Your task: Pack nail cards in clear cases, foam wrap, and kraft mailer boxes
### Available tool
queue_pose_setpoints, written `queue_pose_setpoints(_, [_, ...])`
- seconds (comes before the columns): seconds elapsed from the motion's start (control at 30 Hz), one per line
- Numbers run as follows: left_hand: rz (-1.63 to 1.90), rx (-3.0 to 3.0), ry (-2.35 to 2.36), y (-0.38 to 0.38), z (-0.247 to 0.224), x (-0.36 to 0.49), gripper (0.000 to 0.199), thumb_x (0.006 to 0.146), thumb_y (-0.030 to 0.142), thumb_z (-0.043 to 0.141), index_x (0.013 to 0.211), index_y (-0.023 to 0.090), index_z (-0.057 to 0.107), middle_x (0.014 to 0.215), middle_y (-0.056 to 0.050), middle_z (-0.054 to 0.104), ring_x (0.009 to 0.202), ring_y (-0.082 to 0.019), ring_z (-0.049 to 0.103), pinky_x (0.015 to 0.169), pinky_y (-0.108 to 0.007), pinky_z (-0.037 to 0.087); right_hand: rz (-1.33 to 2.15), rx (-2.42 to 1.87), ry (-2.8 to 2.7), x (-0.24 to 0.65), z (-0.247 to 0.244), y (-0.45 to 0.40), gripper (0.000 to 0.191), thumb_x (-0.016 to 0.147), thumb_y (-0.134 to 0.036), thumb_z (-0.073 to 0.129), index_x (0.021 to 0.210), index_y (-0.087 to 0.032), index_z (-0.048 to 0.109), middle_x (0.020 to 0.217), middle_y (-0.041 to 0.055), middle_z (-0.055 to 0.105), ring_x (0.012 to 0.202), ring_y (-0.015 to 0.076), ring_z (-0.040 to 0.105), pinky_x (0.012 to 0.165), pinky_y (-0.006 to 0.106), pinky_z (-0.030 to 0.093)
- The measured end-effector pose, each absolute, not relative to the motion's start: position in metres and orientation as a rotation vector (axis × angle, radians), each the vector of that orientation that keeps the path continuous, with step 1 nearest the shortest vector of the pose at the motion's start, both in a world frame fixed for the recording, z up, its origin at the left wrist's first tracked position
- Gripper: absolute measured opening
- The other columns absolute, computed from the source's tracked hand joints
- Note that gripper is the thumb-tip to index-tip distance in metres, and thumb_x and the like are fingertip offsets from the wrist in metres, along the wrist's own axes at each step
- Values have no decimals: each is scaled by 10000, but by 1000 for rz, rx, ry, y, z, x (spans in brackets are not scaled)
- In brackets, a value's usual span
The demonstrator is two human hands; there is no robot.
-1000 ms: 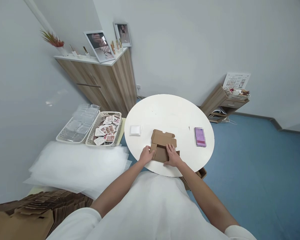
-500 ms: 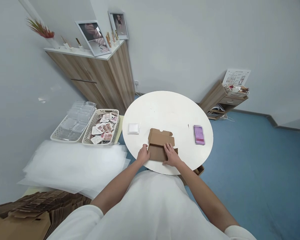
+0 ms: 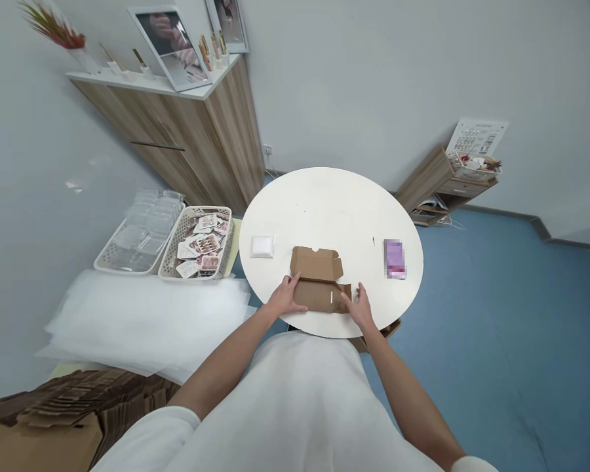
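Box: brown cardboard [image 3: 316, 267], lid up, near edge of round table [image 3: 324, 196]
Left hand [image 3: 284, 296]: fingers and thumb spread on box's left end
Right hand [image 3: 360, 308]: thumb and fingers apart at right flap
Purple packet [image 3: 394, 259]: print blurred, unreadable
Cards [image 3: 207, 244]: too small to read

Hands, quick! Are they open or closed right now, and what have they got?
Left hand: open, fingers spread at the left end of the cardboard box.
Right hand: open, fingers apart, at the box's right side.
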State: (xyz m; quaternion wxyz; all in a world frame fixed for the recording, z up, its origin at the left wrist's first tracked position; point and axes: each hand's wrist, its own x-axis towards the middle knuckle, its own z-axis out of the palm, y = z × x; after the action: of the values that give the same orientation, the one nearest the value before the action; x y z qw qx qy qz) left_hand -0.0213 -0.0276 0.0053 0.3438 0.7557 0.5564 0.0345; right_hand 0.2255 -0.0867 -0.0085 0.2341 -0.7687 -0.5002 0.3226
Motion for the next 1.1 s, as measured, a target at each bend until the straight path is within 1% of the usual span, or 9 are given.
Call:
queue_pose_setpoints(0.03, [93,1962,1448,-28,4,-21,1136,466,536,719,1373,242,102,1144,-106,370,979,-273,526,786,-350,444,1029,-2063,-1236,229,-11,-90,802,762,-557,412,1388,-168,95,1306,176,401,1171,276,432,873,433,408])
queue_pose_setpoints(0.1, [94,1967,1445,-28,2,-19,1132,470,534,720,1373,240,104,1136,-103,365,978,-270,523,799,-344,440,1254,-1971,-1081,233,-14,-94,735,778,-524,411,1375,-177,159,1224,152,494,1055,238,535,778,370,468])
queue_pose_setpoints(0.27, [66,1969,1433,-28,-1,-8,1138,482,561,702,1376,248,73,1134,-101,348,955,-262,523,774,-338,444,1374,-1910,-963,232,-3,-87,613,748,-497,453,1265,-175,380,1166,107,540,1002,202,553,721,294,469])
queue_pose_setpoints(0.43, [24,1937,1407,-34,3,8,1148,482,565,703,1380,245,63,1154,-108,339,947,-257,522,745,-329,446,1226,-2071,-1060,228,2,-78,467,676,-438,527,1060,-172,518,931,53,603,754,156,573,651,283,444])
queue_pose_setpoints(0.57, [90,1868,1400,-45,4,15,1141,513,550,697,1384,252,21,1187,-111,337,969,-259,514,754,-334,442,1021,-2281,-1214,229,-3,-75,280,660,-328,494,909,-202,510,722,-16,568,647,147,527,597,270,399])
queue_pose_setpoints(0.67, [264,1750,1403,-61,-1,14,1069,612,516,648,1382,254,-46,1217,-114,353,980,-237,506,776,-345,440,977,-2333,-1263,230,-8,-74,221,656,-272,453,868,-213,476,663,-33,534,604,145,497,553,252,360])
queue_pose_setpoints(0.8, [486,1549,1447,-81,-11,14,863,759,404,531,1383,236,-41,1240,-120,401,927,-186,517,800,-359,440,920,-2325,-1312,229,-14,-73,210,656,-230,423,861,-211,464,646,-32,512,579,144,463,547,252,334])
queue_pose_setpoints(0.97, [595,1334,1496,-82,-14,27,645,751,333,552,1323,197,286,1222,-118,459,1017,-201,492,829,-355,444,987,-2209,-1228,235,-13,-71,342,689,-346,475,997,-196,483,770,6,548,643,155,496,591,273,377])
queue_pose_setpoints(1.1, [672,1165,1453,-66,-12,48,613,724,278,576,1288,187,352,1246,-115,448,1083,-207,459,874,-351,431,1111,-2023,-1102,252,-10,-69,506,703,-460,493,1119,-171,481,972,65,554,703,152,509,674,304,426])
